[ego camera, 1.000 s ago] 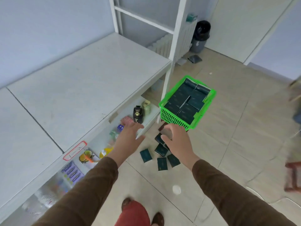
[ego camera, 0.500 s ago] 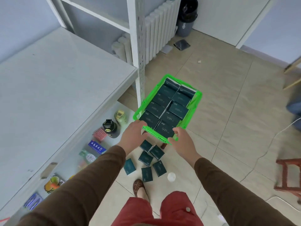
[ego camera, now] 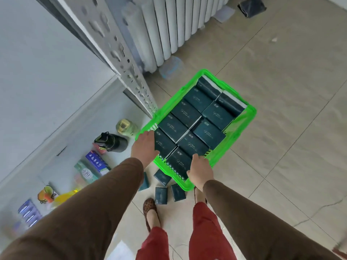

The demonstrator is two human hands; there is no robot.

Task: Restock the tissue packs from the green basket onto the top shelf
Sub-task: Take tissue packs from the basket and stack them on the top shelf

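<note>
The green basket [ego camera: 242, 126] is full of dark teal tissue packs [ego camera: 189, 113] laid in two rows. It hangs tilted above the floor beside the shelf's upright post. My left hand [ego camera: 144, 147] holds its near left corner, thumb lying over a pack. At the near rim, my right hand [ego camera: 201, 171] grips with the fingers hidden under the edge. Several loose tissue packs [ego camera: 161, 195] lie on the floor under the basket's near end. The white top shelf [ego camera: 47, 72] spreads out to the left.
A perforated white upright post [ego camera: 120, 53] stands just left of the basket. A white radiator [ego camera: 169, 25] is behind it. The lower shelf holds a black bottle [ego camera: 112, 142], a pale green jar [ego camera: 124, 127] and boxed goods [ego camera: 96, 162]. My feet [ego camera: 150, 209] stand on the tiled floor.
Both hands went from reaching toward the basket to holding its near rim. The view has closed in, and the basket now covers part of the loose packs on the floor.
</note>
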